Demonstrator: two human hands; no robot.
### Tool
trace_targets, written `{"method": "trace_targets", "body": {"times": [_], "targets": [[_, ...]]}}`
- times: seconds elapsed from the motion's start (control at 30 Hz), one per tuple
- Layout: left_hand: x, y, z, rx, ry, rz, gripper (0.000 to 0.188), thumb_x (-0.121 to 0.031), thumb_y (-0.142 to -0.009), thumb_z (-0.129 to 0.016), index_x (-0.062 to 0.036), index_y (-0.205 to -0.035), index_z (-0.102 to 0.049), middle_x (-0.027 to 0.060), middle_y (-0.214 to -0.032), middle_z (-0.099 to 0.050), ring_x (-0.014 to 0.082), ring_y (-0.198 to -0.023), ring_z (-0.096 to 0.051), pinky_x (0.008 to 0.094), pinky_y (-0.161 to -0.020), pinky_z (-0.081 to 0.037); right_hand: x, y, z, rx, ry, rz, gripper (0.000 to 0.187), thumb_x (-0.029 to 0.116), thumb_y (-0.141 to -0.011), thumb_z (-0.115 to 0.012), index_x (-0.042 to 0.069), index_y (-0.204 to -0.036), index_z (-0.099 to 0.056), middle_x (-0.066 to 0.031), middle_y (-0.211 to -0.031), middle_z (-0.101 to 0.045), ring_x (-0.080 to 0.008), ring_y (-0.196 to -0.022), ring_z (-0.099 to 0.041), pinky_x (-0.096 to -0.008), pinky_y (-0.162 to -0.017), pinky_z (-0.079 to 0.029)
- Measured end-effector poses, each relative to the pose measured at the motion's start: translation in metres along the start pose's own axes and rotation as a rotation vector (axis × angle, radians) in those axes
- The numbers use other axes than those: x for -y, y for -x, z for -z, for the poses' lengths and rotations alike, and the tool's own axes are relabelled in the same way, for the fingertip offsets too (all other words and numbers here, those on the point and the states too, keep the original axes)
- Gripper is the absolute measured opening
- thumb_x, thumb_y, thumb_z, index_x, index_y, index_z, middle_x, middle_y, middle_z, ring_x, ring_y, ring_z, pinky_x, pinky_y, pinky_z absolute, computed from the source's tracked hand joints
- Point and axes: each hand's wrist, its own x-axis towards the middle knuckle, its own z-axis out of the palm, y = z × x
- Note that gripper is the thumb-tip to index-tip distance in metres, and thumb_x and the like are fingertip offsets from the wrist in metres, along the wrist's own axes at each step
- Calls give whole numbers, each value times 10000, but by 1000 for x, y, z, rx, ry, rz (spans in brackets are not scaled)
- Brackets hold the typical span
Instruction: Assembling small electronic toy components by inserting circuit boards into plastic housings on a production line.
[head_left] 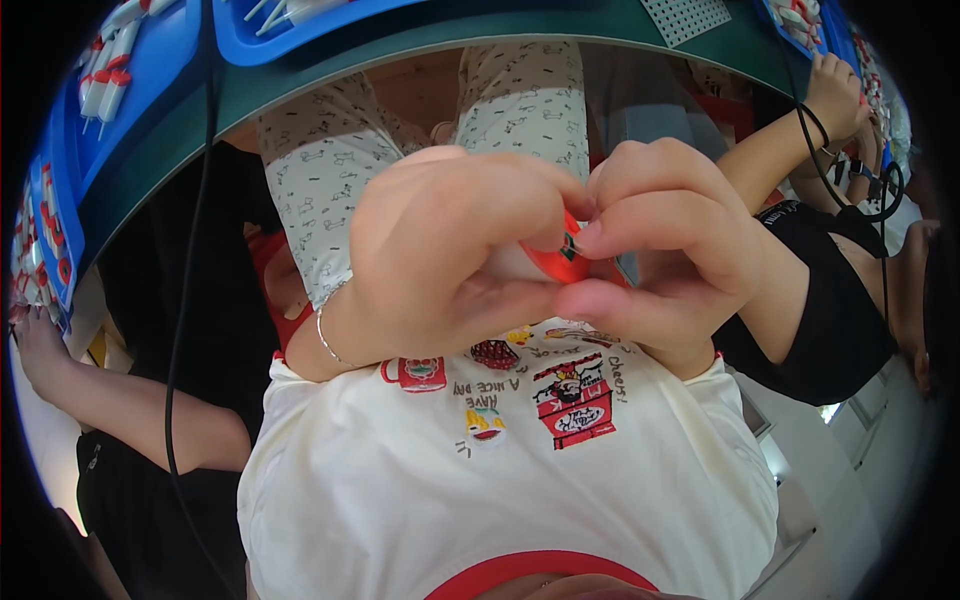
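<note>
– Bright enough in here?
– On the shirt (380, 510), yes; left hand (445, 235) and right hand (700, 235) softly lit, trousers (320, 190) shaded near the table (560, 22)
– And the edges?
– Table bowed, corners black, glare low on the right

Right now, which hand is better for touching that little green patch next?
Probably the right hand: its fingertip is beside the green patch on the small red piece, while the left hand curls around that piece.
</note>
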Motion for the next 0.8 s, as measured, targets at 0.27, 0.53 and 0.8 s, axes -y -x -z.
{"method": "trace_targets", "body": {"times": [0.27,0.53,0.8], "targets": [[-1,-1,-4,10,17,25,412,-96,-530,-780,-64,-851,-524,61,-745,-622,202,-610,-612,254,-501,-440,-1,1,0,-8,-75,-56,358,134,-589,-819,-11,-820,-588,-84,-808,-505,-166,-618,-493,-253,-524,-387],[-3,0,-5,-19,119,139,420,-72,-540,-796,-43,-850,-515,87,-776,-632,210,-650,-636,249,-552,-500,-5,-1,4,44,-12,40,363,156,-618,-803,-20,-851,-587,-89,-798,-497,-177,-606,-478,-266,-514,-388],[-6,1,-8,-76,216,225,441,-109,-562,-817,-48,-866,-503,84,-783,-628,192,-659,-636,235,-559,-500,-7,0,1,22,-4,74,373,190,-640,-784,-29,-870,-587,-94,-789,-506,-178,-603,-474,-274,-504,-388]]}}
